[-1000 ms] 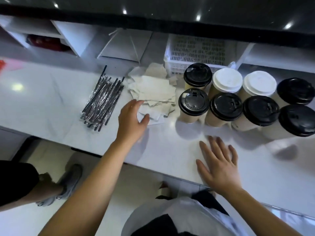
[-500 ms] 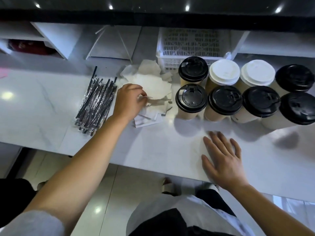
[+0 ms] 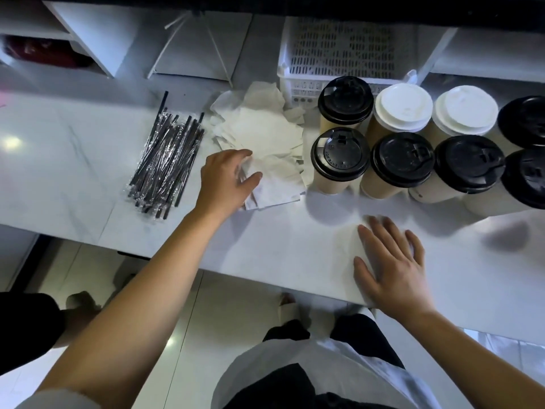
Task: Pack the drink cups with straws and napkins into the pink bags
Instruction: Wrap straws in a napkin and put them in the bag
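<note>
Item: napkins (image 3: 265, 143), loose pile on worktop (image 3: 59, 160), straws (image 3: 165, 160) left, cups (image 3: 339, 160) right. My left hand (image 3: 227, 181) pinches the near napkin; right hand (image 3: 392, 264) flat, open, farther.

Single head-worn wide-angle view, looking forward and steeply down, close over white counter (image 3: 88, 178), near edge and floor included

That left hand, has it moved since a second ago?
Yes. The left hand went forward onto the napkin pile beside the straws, then drew back slightly.
</note>
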`<move>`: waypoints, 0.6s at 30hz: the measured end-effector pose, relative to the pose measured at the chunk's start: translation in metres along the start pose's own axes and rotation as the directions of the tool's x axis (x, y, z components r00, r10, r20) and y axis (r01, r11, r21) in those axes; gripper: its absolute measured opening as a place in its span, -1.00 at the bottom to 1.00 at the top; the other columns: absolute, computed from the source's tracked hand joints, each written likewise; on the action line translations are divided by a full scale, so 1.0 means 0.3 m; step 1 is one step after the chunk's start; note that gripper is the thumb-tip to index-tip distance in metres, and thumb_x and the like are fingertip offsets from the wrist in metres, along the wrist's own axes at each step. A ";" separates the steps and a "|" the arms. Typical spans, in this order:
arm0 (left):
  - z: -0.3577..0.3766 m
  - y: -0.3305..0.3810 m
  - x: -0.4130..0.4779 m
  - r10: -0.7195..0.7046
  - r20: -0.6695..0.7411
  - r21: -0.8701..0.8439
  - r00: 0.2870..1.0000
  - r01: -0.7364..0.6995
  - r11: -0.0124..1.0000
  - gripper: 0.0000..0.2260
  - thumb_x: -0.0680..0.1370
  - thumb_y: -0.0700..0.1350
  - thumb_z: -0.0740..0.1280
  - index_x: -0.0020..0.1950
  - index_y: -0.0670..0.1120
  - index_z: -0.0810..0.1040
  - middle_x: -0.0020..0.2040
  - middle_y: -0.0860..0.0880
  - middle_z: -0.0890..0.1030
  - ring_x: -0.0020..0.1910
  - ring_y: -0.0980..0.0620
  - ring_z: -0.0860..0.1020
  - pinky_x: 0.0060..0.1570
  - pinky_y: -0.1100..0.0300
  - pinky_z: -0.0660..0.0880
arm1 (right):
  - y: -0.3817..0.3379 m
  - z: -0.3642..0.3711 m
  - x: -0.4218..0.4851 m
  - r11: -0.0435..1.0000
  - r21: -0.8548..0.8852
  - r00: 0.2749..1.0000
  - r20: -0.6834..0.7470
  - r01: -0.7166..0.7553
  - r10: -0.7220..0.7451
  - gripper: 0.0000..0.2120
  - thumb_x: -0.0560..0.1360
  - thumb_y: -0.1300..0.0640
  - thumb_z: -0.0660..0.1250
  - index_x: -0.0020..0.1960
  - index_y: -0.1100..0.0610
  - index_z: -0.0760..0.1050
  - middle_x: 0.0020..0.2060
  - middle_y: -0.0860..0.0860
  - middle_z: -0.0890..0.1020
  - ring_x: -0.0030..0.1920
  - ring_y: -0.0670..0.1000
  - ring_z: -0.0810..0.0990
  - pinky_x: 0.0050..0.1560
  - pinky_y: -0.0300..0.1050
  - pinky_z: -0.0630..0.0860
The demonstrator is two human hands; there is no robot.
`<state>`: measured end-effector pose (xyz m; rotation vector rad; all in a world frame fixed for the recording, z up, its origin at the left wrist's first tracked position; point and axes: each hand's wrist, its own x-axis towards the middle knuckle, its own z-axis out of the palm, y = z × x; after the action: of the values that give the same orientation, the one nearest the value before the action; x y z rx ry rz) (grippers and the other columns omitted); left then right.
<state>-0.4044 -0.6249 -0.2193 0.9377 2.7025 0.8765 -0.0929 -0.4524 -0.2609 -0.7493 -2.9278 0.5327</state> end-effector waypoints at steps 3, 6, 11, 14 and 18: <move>0.034 0.021 0.020 -0.042 0.002 0.072 0.999 0.042 0.997 -0.63 0.47 -0.01 0.46 0.27 -0.02 0.59 0.16 -0.07 0.62 0.19 -0.19 0.51 0.19 -0.04 0.41 | -0.004 -0.005 -0.002 1.000 0.013 1.000 -0.005 -0.006 0.006 -0.45 0.54 -0.10 0.19 0.50 0.05 0.35 0.56 0.01 0.28 0.61 0.03 0.08 0.56 0.17 -0.02; 0.052 0.027 0.018 -0.094 -0.100 0.071 0.990 0.101 0.992 -0.72 0.48 -0.08 0.41 0.18 0.03 0.63 0.04 -0.01 0.66 0.09 -0.13 0.56 0.11 0.01 0.31 | -0.004 -0.006 -0.001 0.999 0.045 1.000 -0.025 -0.011 0.012 -0.45 0.52 -0.09 0.20 0.48 0.07 0.38 0.54 0.02 0.32 0.60 0.03 0.12 0.56 0.17 0.01; 0.014 0.046 -0.018 -0.163 -0.112 -0.181 0.980 0.141 0.973 -0.86 0.46 -0.06 0.38 -0.02 0.02 0.68 -0.13 0.11 0.66 -0.05 0.01 0.62 0.16 -0.09 0.48 | 0.001 -0.006 -0.001 0.998 0.057 0.999 -0.037 -0.006 0.008 -0.43 0.50 -0.08 0.22 0.47 0.07 0.39 0.53 0.02 0.34 0.59 0.01 0.12 0.56 0.17 0.02; -0.026 0.055 -0.054 -0.188 -0.107 -0.311 0.976 0.147 0.939 -0.93 0.48 -0.05 0.39 -0.08 0.05 0.66 -0.19 0.26 0.64 -0.08 0.11 0.63 0.09 -0.05 0.55 | 0.002 -0.002 -0.002 0.998 0.059 0.998 -0.057 -0.002 0.005 -0.43 0.49 -0.08 0.22 0.47 0.07 0.40 0.53 0.01 0.35 0.59 0.00 0.13 0.55 0.16 0.03; -0.085 0.080 -0.112 -0.172 -0.102 -0.469 0.980 0.105 0.877 -0.83 0.53 -0.21 0.39 -0.10 0.08 0.64 -0.22 0.19 0.65 -0.20 0.21 0.58 -0.12 0.26 0.50 | 0.001 -0.004 -0.002 0.999 0.050 0.999 -0.047 -0.010 0.013 -0.43 0.49 -0.10 0.19 0.46 0.05 0.40 0.52 0.00 0.35 0.59 -0.01 0.14 0.55 0.16 0.04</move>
<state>-0.3732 -0.6423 -0.1862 0.5872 2.4434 1.5134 -0.0920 -0.4520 -0.2600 -0.7624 -2.8574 0.5790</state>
